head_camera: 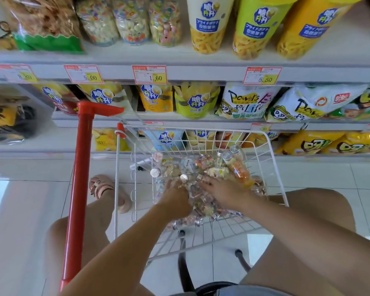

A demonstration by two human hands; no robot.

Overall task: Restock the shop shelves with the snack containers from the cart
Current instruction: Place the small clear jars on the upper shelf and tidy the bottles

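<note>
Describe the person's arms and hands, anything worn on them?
The left arm and right arm are bare: no sleeves, watch or bracelet show. The left hand and right hand wear no gloves or visible rings; one right fingernail looks dark, perhaps polish, but blur leaves that uncertain.

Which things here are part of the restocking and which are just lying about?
Job: snack bottles, cart, top shelf.
Just there: price tags, chip bags, yellow tubs, sandal.

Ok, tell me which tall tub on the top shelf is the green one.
The middle tub of the three; the left tub is white, the right tub orange.
</note>
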